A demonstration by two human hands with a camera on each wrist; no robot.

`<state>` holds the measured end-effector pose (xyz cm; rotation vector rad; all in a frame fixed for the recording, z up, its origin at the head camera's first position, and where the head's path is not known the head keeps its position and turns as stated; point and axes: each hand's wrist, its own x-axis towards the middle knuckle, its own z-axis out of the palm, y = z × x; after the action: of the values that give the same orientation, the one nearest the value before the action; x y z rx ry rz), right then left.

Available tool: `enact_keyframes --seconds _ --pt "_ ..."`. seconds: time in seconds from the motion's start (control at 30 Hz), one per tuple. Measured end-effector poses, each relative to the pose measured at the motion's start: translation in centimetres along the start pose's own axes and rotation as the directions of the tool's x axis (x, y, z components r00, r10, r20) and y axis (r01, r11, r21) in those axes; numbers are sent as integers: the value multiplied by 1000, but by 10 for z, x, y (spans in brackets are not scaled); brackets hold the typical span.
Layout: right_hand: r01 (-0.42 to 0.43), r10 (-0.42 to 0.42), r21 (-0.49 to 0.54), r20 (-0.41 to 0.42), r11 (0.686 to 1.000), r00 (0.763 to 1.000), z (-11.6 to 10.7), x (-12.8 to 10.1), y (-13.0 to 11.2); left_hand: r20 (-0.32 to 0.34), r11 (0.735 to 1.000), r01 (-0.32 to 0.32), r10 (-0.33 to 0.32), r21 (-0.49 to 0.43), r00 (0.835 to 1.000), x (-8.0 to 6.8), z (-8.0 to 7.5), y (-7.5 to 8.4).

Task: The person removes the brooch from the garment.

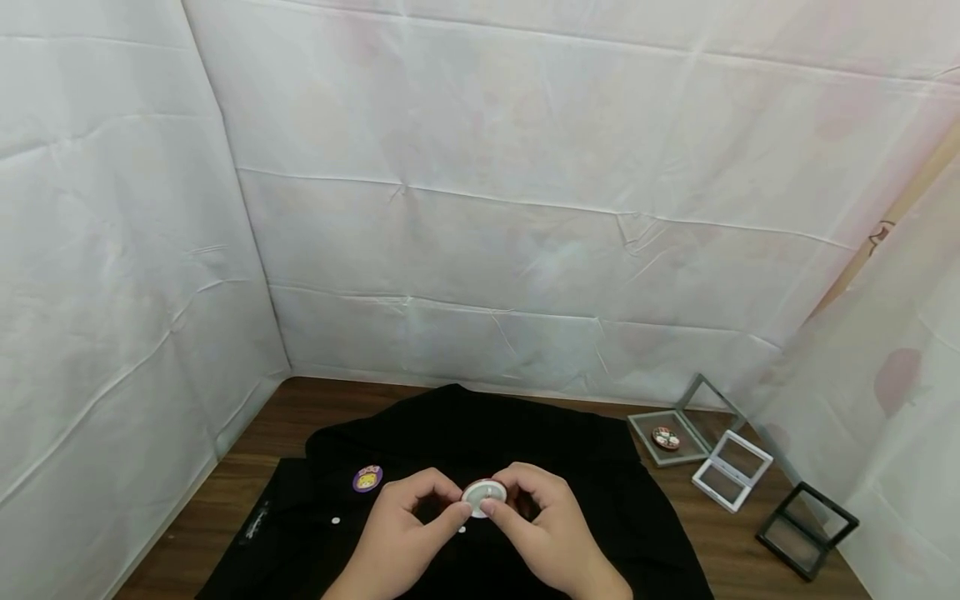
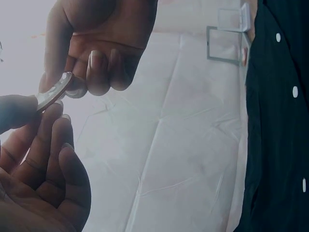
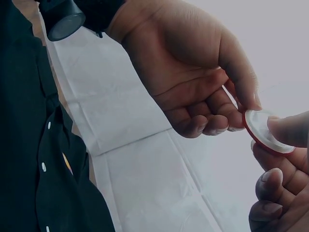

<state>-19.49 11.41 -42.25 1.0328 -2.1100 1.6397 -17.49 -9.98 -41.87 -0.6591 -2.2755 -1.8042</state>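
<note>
A round pin badge with a whitish back and a red rim is held up in front of me, its back facing me. My left hand pinches its left edge between thumb and fingers. On the opposite edge, my right hand pinches it likewise, thumb on the back. Edge-on, the badge shows between both hands in the left wrist view; its front is hidden. Beneath lies a black shirt with white buttons. A purple badge with a yellow figure sits on the shirt, left of my hands.
On the wooden table, at the right, stand a grey open frame case holding a round badge, a white open case and a black open case. White cloth walls enclose the table's back and sides.
</note>
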Motion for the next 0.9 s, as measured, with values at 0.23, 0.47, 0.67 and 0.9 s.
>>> enact_keyframes --seconds 0.23,0.47,0.67,0.9 --pt "-18 18 33 1 999 1000 1 1 -1 -8 1000 -10 10 28 1000 0 1 3" --pt "-23 23 38 -3 999 1000 2 1 -1 -12 999 -24 25 39 1000 0 2 5" --pt "-38 38 66 -1 997 999 3 1 -1 -7 995 -84 85 45 996 1 2 3" --pt "-86 88 53 -28 995 996 5 0 -1 2 995 -83 83 52 997 1 4 2"
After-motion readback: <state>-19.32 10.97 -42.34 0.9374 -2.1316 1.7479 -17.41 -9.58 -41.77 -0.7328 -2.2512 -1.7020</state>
